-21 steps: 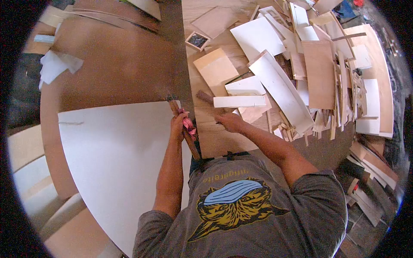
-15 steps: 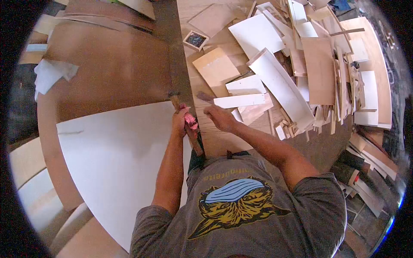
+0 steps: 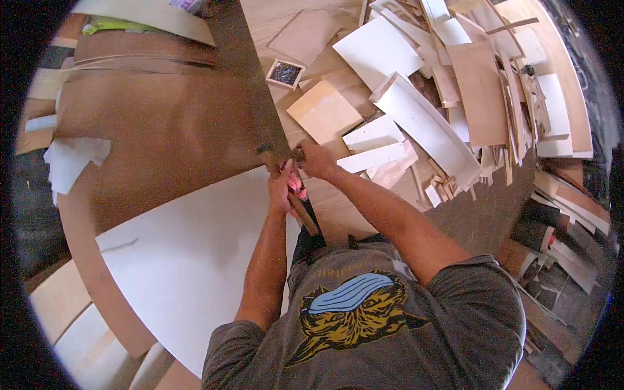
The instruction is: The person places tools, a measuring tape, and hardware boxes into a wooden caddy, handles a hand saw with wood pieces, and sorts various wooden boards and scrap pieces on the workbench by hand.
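My left hand (image 3: 279, 190) is closed round the wooden handle of what looks like a hammer (image 3: 304, 216), whose dark head points away from me. Pink material (image 3: 296, 184) shows beside its fingers, against the handle. Close by on the right, my right hand (image 3: 316, 161) has its fingers curled round a small dark brown thing, too blurred to name. Both hands are over the seam between a white curved panel (image 3: 188, 253) on a brown board (image 3: 149, 123) and a light wooden tabletop (image 3: 325, 211).
A small box of dark bits (image 3: 285, 74) stands on the tabletop near a square wood piece (image 3: 324, 112). White and brown offcuts (image 3: 426, 127) are piled to the right. A crumpled white sheet (image 3: 75, 162) lies at the far left.
My right hand has moved left, in beside my left hand, bringing the brown thing with it. The view has shifted a little, so the boards and panel appear displaced.
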`<state>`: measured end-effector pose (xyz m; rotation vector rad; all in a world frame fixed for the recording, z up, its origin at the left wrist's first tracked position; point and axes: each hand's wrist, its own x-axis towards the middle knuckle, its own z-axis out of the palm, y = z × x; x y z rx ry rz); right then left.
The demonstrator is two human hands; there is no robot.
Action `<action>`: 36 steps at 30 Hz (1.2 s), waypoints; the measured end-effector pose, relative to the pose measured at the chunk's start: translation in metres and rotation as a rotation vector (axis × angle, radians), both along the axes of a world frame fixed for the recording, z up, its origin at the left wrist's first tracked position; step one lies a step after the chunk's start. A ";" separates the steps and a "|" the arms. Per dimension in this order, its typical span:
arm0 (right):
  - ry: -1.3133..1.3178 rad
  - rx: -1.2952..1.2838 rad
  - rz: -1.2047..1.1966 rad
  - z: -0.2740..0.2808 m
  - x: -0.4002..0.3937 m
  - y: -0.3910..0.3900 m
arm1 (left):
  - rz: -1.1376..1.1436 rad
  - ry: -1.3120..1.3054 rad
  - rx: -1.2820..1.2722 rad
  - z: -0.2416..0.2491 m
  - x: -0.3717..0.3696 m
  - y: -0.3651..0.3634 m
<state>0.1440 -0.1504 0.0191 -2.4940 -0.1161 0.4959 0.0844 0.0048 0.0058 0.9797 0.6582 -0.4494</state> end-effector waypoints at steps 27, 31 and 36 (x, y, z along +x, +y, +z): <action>0.046 -0.434 0.356 -0.029 0.106 -0.207 | -0.081 -0.028 -0.009 -0.021 0.117 -0.037; -0.041 -0.245 0.309 0.007 0.118 -0.165 | -0.060 -0.064 -0.024 -0.020 0.138 -0.027; -0.195 0.101 -0.038 0.003 0.168 -0.114 | 0.054 -0.082 0.021 -0.010 0.169 -0.018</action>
